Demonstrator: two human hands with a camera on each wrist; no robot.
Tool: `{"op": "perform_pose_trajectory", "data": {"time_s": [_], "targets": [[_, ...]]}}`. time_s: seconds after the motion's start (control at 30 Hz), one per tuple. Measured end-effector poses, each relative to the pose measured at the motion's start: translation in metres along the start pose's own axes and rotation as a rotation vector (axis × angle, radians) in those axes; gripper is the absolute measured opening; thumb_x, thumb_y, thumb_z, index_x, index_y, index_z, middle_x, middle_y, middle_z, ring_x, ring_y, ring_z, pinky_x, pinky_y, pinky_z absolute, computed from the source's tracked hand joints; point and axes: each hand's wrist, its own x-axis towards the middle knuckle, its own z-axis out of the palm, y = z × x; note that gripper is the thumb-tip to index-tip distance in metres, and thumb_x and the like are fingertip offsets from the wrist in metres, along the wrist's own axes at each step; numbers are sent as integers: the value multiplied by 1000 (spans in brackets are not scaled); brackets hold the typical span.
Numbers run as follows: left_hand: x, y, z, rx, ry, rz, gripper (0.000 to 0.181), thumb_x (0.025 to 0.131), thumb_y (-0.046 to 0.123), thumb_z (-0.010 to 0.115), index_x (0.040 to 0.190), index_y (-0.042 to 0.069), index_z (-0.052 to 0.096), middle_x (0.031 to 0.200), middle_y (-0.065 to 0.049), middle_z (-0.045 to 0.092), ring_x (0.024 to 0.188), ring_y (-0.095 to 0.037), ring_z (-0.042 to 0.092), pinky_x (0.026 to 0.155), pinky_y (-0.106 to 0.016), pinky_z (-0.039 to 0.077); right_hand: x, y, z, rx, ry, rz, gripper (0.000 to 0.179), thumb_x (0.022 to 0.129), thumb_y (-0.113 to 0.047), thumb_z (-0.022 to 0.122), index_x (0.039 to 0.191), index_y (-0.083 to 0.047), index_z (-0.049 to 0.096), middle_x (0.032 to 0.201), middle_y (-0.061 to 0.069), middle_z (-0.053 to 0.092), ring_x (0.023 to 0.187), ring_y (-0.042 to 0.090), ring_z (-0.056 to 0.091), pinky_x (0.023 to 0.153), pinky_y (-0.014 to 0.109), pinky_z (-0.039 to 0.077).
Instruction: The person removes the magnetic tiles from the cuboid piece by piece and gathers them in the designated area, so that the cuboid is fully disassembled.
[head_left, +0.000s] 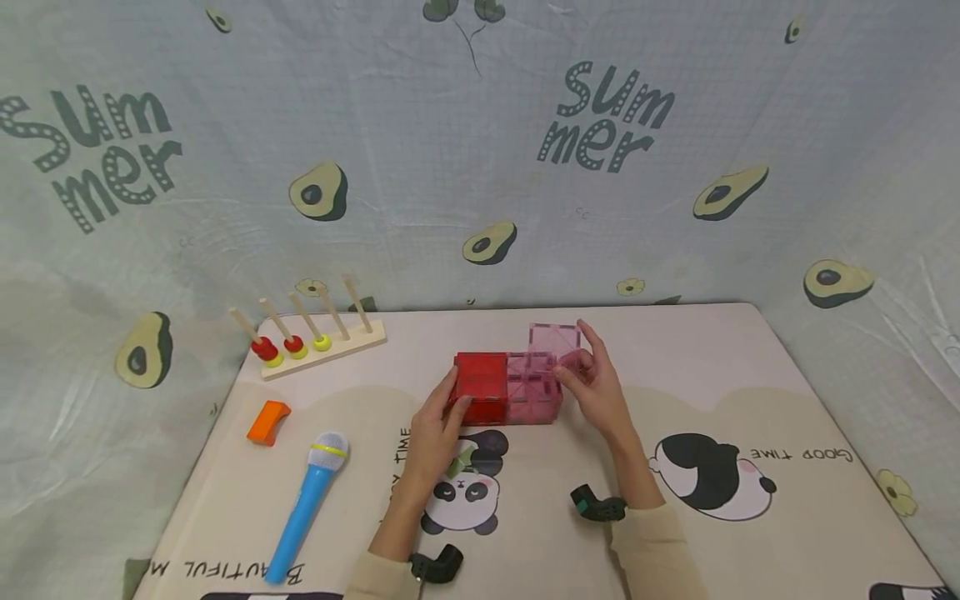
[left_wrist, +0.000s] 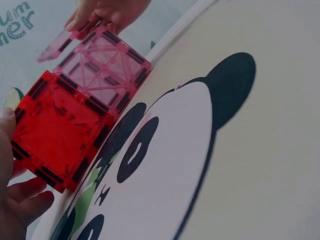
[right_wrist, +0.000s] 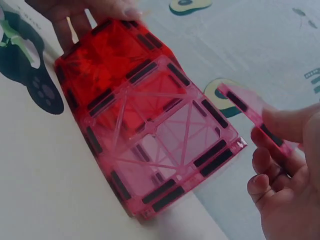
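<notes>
A box of see-through red magnetic tiles (head_left: 482,377) stands on the table, joined on its right to a box of pink magnetic tiles (head_left: 534,408). My left hand (head_left: 432,435) grips the red box at its left side, thumb at the near face and fingers toward the back. My right hand (head_left: 602,398) pinches a loose pink square tile (right_wrist: 247,107) between thumb and fingers, tilted and just behind the pink box's far right edge. Seen from the right wrist, a gap separates this tile from the box, whose top (right_wrist: 160,125) shows crossed ribs and dark magnets.
On the left stand a wooden peg board (head_left: 326,354) with red and yellow rings, an orange arched block (head_left: 267,423) and a blue toy microphone (head_left: 306,508). A printed cloth (head_left: 420,200) hangs behind the table (head_left: 675,350).
</notes>
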Motion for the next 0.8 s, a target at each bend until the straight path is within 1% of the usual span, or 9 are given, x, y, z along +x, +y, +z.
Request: {"op": "perform_pose_trajectory", "data": {"time_s": [0.1, 0.17, 0.23, 0.3, 0.4, 0.53, 0.67, 0.8], "targets": [[0, 0, 0, -1, 4, 3, 61, 100, 35, 60, 156, 20, 38, 155, -4, 49, 141, -27, 50, 107, -42, 49, 4, 4, -5, 32, 64, 47, 75, 97, 1, 60, 160, -6, 19, 95, 16, 61, 77, 7, 55, 70, 13, 48], [0, 1, 0, -4, 5, 1, 61, 100, 35, 60, 156, 20, 39, 155, -4, 49, 141, -27, 50, 107, -42, 49, 10, 16, -8, 50, 106, 81, 75, 99, -1, 58, 161, -13, 18, 95, 12, 60, 73, 8, 56, 67, 15, 49], [0, 0, 1, -9, 3, -2, 61, 100, 35, 59, 156, 21, 38, 155, -4, 49, 141, -27, 50, 107, -42, 49, 15, 29, -12, 46, 145, 113, 73, 100, -4, 57, 162, -19, 19, 93, 10, 58, 71, 8, 56, 65, 16, 50], [0, 0, 1, -10, 1, -3, 61, 101, 36, 59, 156, 21, 38, 155, -3, 49, 141, -26, 50, 107, -42, 49, 20, 41, -16, 28, 177, 137, 70, 102, -8, 56, 161, -20, 21, 93, 10, 57, 71, 7, 56, 65, 16, 50], [-1, 0, 2, -8, 3, -2, 61, 101, 36, 59, 156, 21, 38, 155, -4, 49, 141, -27, 50, 106, -42, 49, 25, 52, -20, 4, 216, 182, 63, 102, -12, 56, 158, -15, 26, 96, 13, 58, 71, 8, 57, 66, 15, 51], [-1, 1, 1, 0, 5, 2, 61, 101, 35, 59, 156, 21, 38, 154, -5, 49, 141, -27, 50, 106, -42, 49, 30, 62, -25, 20, 259, 249, 56, 102, -12, 56, 152, -8, 30, 100, 14, 60, 71, 7, 59, 67, 14, 53], [-1, 1, 1, 1, 6, 5, 61, 101, 35, 59, 156, 20, 39, 154, -5, 49, 141, -28, 50, 106, -42, 49, 33, 72, -28, 16, 291, 299, 55, 102, -13, 56, 151, -6, 32, 98, 12, 60, 69, 4, 59, 66, 13, 54], [-1, -1, 2, 3, 6, 4, 60, 101, 35, 59, 156, 20, 38, 154, -5, 49, 141, -27, 50, 107, -42, 49, 34, 79, -31, -13, 312, 334, 54, 102, -13, 57, 150, -5, 34, 95, 12, 60, 68, 6, 60, 65, 12, 53]]}}
